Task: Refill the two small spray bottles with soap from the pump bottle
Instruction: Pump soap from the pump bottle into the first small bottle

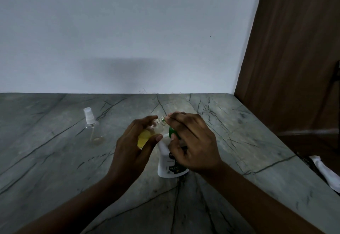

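The fingers of the left hand are clamping a tilted, uncapped spray bottle holding yellow soap, while the right hand is curling over the green pump head of the pump bottle standing on the worktop, a capped second spray bottle standing well left.

The white pump bottle carries the only lettering: a dark label on its front begins with a white "D" (the rest lies behind the right hand). Smaller print just below it seems too blurred to read.
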Action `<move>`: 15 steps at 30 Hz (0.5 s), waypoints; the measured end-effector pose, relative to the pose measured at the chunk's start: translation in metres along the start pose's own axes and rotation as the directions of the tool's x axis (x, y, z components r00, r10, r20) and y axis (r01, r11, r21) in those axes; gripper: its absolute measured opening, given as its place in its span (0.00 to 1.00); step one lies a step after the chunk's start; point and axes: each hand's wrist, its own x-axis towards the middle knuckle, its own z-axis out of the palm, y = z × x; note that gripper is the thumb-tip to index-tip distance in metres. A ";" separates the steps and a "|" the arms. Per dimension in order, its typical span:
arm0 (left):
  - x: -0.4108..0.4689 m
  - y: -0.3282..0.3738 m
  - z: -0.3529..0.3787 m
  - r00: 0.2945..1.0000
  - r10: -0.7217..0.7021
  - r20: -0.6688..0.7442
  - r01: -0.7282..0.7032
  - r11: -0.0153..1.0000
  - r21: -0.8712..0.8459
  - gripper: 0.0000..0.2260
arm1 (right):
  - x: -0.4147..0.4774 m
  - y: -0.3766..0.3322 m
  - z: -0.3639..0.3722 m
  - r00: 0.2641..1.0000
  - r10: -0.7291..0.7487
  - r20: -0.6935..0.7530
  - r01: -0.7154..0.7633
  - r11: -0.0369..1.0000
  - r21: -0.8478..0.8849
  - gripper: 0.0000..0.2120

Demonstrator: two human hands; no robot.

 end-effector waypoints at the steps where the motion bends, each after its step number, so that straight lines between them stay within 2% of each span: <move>1: 0.000 0.000 0.000 1.000 -0.002 0.000 0.002 1.000 -0.001 0.17 | 0.000 0.000 -0.001 1.000 0.002 0.000 -0.002 1.000 0.002 0.14; 15: -0.003 -0.003 0.001 1.000 -0.007 0.013 0.007 1.000 -0.008 0.17 | -0.006 -0.005 0.003 0.999 0.022 -0.039 -0.022 1.000 -0.005 0.15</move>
